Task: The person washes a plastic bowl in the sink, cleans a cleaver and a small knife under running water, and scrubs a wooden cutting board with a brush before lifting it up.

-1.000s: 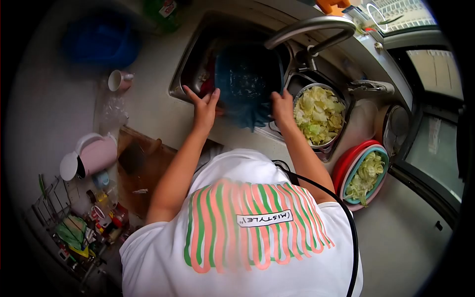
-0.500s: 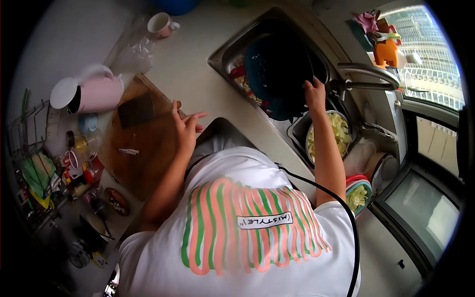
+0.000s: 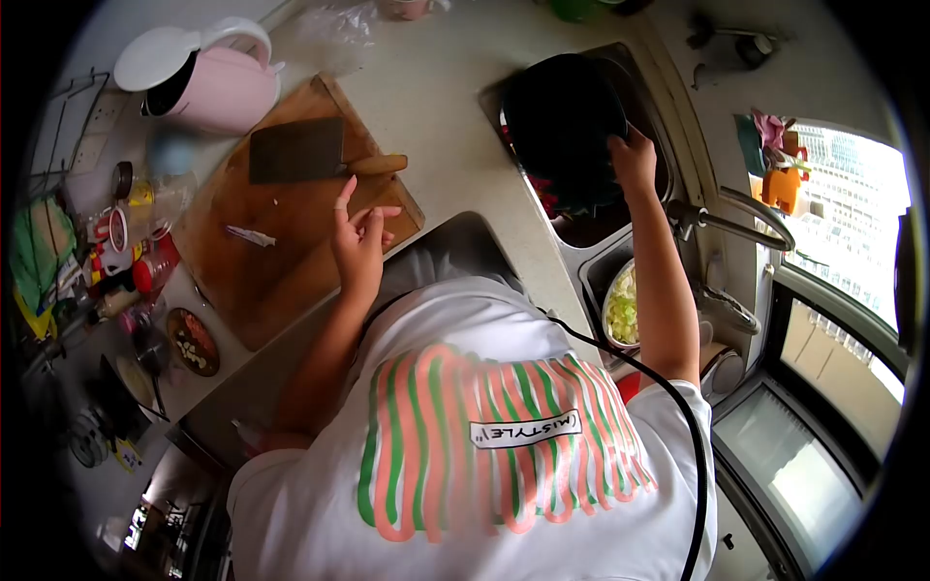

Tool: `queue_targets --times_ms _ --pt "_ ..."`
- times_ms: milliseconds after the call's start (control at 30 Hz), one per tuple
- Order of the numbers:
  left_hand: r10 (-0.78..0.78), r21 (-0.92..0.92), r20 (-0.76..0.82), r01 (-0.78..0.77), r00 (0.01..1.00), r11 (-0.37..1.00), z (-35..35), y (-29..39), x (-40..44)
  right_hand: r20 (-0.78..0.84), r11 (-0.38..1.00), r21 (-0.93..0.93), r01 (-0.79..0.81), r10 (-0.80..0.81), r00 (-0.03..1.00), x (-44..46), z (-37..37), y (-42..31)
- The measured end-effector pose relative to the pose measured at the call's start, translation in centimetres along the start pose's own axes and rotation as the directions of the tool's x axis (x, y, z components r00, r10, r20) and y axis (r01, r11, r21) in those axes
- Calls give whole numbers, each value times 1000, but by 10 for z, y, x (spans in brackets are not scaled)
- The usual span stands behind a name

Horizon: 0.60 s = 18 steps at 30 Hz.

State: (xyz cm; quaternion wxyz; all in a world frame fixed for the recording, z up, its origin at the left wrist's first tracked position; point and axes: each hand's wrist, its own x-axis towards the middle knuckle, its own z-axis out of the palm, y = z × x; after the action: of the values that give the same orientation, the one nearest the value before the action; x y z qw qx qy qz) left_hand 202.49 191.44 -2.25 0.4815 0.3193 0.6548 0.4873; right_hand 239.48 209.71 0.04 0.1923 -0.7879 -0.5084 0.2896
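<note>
My right hand (image 3: 635, 165) is closed on the rim of a dark basin-like container (image 3: 562, 111), held tilted over the sink (image 3: 644, 92). Its inside is too dark to make out, and its lower edge looks ragged. Red scraps show partly below it in the sink. At the left, my left hand (image 3: 360, 242) hovers with fingers apart and nothing in it, by the near edge of a wooden cutting board (image 3: 300, 266). A cleaver (image 3: 298, 152) lies on the board, its wooden handle just beyond my fingertips. A small whitish scrap (image 3: 252, 235) lies there too.
Chopped pale-green vegetable (image 3: 625, 305) fills a bowl in the smaller basin. The faucet (image 3: 736, 228) juts in at the right, near the window. A pink kettle (image 3: 218, 87), jars (image 3: 145, 208) and a plate of chopped bits (image 3: 194, 341) stand at the left.
The view has shifted, bringing more of the board and cleaver into sight. My right hand has turned the dark container over the sink. My left hand remains empty near the board.
</note>
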Motion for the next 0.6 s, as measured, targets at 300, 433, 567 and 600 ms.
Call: queue_targets --times_ms 300,433,567,600 --pt "-18 -25 -58 17 998 1000 -22 -17 5 -24 985 -143 98 -103 994 -1 4 -35" --pt "-16 -52 -45 13 999 999 -26 -24 11 -58 953 -199 228 -244 968 1 10 -40" --pt "23 -41 -49 -25 999 999 -29 -29 14 -63 921 -296 253 -283 957 2 12 -43" --pt "37 -38 -49 -39 998 999 -30 -31 16 -58 922 -294 253 -281 958 2 12 -44"
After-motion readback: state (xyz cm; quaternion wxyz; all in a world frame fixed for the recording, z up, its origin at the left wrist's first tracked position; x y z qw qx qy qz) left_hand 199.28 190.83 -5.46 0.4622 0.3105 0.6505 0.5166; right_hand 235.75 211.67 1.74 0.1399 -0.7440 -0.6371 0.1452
